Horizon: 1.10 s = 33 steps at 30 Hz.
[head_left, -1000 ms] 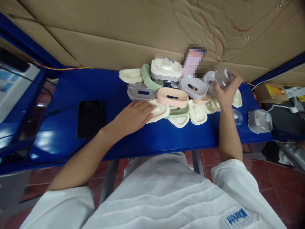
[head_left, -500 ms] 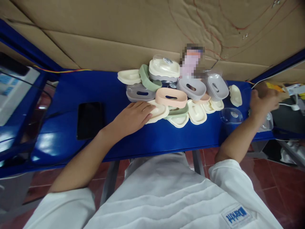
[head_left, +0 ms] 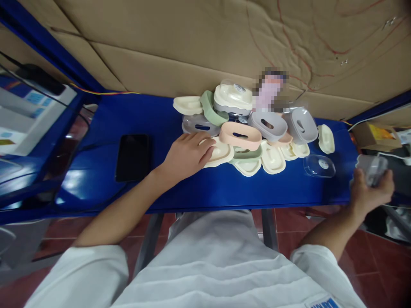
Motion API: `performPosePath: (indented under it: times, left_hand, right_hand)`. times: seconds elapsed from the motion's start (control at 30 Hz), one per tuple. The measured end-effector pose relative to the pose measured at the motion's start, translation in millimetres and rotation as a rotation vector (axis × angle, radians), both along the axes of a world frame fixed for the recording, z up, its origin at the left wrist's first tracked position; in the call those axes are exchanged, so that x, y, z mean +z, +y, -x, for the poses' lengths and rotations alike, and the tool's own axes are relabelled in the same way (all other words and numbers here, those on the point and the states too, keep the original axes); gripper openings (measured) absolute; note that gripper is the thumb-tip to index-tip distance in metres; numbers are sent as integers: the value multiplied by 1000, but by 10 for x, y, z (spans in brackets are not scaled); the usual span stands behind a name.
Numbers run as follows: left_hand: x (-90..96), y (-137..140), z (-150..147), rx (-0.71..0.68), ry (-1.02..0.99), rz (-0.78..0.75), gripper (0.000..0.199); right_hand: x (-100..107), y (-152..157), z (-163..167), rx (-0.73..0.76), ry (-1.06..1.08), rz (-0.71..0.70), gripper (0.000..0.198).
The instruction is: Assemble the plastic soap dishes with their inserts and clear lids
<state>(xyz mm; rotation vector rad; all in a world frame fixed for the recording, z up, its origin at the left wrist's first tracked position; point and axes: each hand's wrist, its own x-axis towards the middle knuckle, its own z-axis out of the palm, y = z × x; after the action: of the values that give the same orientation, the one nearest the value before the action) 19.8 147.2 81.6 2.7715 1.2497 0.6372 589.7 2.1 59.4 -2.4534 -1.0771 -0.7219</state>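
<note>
My left hand (head_left: 188,155) lies palm down over the left end of a cream soap dish tray (head_left: 222,153), fingers loosely bent and a little apart. Off the right side of the blue table, my right hand (head_left: 369,190) is closed around a clear plastic cover (head_left: 375,170). Beside the left hand are a peach soap dish (head_left: 240,126) with a slotted base and a grey one (head_left: 194,119). Another clear cover (head_left: 319,166) with a round label rests on the table, left of my right hand.
More cream, green and grey dish parts form a pile, with a cream dish under a clear cover (head_left: 233,94) at the back. A black phone (head_left: 133,157) lies to the left. An open cardboard box (head_left: 374,136) stands at far right, and a cardboard wall (head_left: 180,55) rises behind.
My right hand has moved down and toward the right, and a clear cover is now in its grasp. My left hand stays on the cream tray. The view has shifted slightly.
</note>
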Motion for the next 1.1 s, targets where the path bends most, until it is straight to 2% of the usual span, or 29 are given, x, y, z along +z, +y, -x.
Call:
performPosePath:
  times: [0.03,0.1,0.13,0.2,0.23,0.27,0.3,0.37,0.43,0.57,0.63,0.7,0.8,0.97,1.1]
  left_hand:
    - [12,-27,-7,8,-74,20,34]
    - [37,-101,-25,-12,-255,103,44]
    - [46,-140,-36,-49,-351,173,58]
    - [45,-199,-57,-211,-539,335,93]
    - [34,-210,-66,-313,-619,399,108]
    - [13,-203,-72,-403,-681,432,119]
    - [-14,-179,-73,-463,-726,431,126]
    - [-84,-83,-58,-470,-771,352,128]
    - [-156,51,-17,-382,-791,268,123]
    - [-242,281,97,-262,-807,198,119]
    - [-244,340,144,-246,-821,167,121]
    - [-234,377,183,-221,-871,124,121]
    - [-244,435,231,-148,-973,50,111]
    - [-373,549,278,86,-1101,-46,91]
    - [-397,527,247,67,-1103,-15,87]
  right_hand:
    - [137,-37,271,26,-4,-99,86]
    - [396,-88,929,218,25,-174,79]
    - [496,-83,1287,330,60,-172,78]
    - [601,25,1970,626,120,-64,82]
    - [602,130,2264,823,91,-33,89]
    - [575,263,2512,1042,4,-59,94]
    - [528,417,2711,1228,-62,-32,95]
    - [423,750,2972,1436,-75,21,80]
    - [365,1061,3093,1547,11,54,68]
    - [421,1438,3103,1667,261,22,66]
    - [456,1501,3036,1631,341,-28,64]
    - [458,1524,2939,1522,372,-55,63]
    - [396,1560,2804,1401,379,-38,60]
    - [284,1594,2765,1329,267,71,48]
    - [402,1534,2935,1390,197,9,60]
